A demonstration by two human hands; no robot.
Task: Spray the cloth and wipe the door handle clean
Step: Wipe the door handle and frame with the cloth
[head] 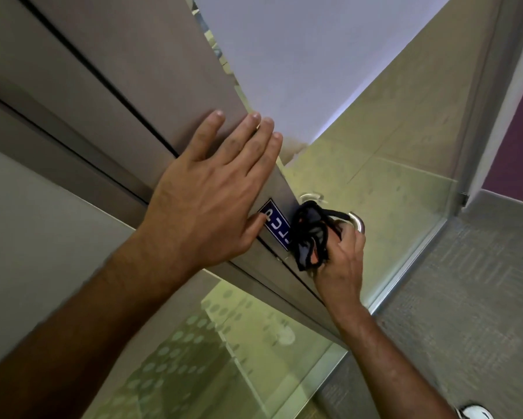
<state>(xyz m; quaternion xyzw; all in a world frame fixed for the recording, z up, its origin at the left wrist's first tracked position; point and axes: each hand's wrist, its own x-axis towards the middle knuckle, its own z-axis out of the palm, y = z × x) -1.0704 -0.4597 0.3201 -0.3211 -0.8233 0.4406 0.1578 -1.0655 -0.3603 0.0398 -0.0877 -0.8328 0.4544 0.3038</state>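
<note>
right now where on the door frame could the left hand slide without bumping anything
Bare grey door frame lies above and left of the flat left hand. It is crowded at the door edge: the blue rectangular sign, the curved metal handle, the black cloth and the right hand holding it.

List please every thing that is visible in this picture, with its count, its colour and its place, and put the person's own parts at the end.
door: one, grey-brown, upper left to centre, seen edge-on.
sign: one, blue with white letters, on the door face near its edge.
door handle: one, silver metal, curved, on the far side of the door edge.
cloth: one, black, bunched against the door handle.
glass panel: one, greenish with pale dots, lower centre.
floor: grey carpet, right.
shoe: one, white, bottom right corner.
left hand: one, fingers straight, flat on the door beside the sign.
right hand: one, grips the cloth at the door handle.
</note>
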